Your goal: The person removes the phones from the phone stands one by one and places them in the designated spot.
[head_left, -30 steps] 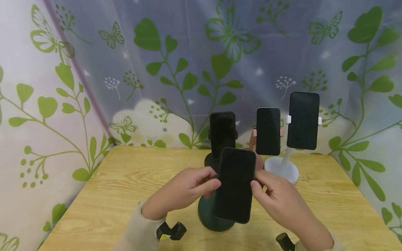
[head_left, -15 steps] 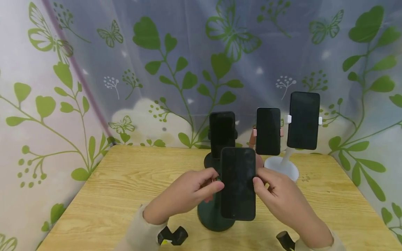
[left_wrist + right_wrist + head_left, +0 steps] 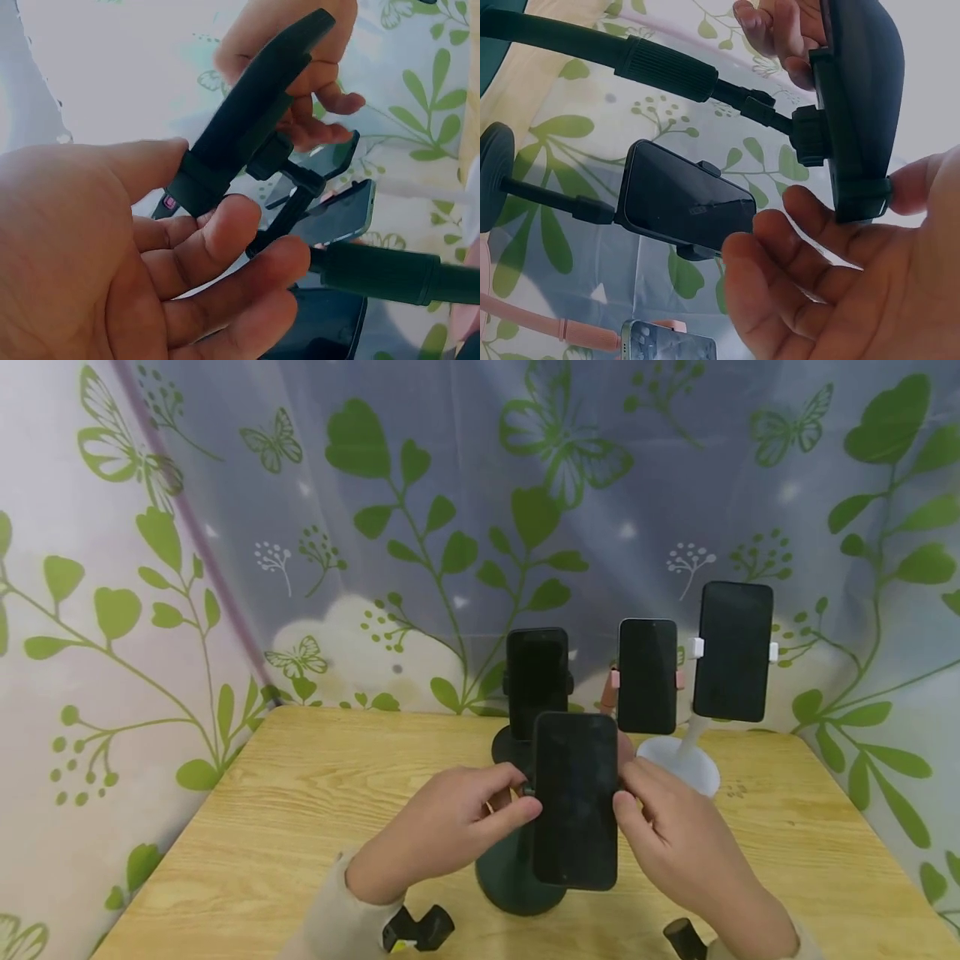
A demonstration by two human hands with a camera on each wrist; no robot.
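Observation:
A dark smartphone (image 3: 576, 802) stands upright, facing me, in the clamp of a dark green phone stand (image 3: 517, 885). My left hand (image 3: 450, 818) is at its left edge; thumb and forefinger pinch one side of the clamp (image 3: 201, 180), as the left wrist view shows. On the opposite edge my right hand (image 3: 678, 831) pinches the other clamp arm (image 3: 862, 199) between thumb and forefinger. The remaining fingers of both hands are loosely bent behind the phone. From the head view the phone hides most of the stand's neck.
Behind stand three more phones in holders: one in a black stand (image 3: 512, 748), one in a pink clamp (image 3: 615, 680), one on a white stand (image 3: 675, 764). The wooden table (image 3: 315, 793) meets a leaf-patterned curtain (image 3: 420, 568) at the back.
The phone has turned from a slight tilt to upright, both hands staying at its edges. The whole head view has since shifted slightly. The phones behind have not moved.

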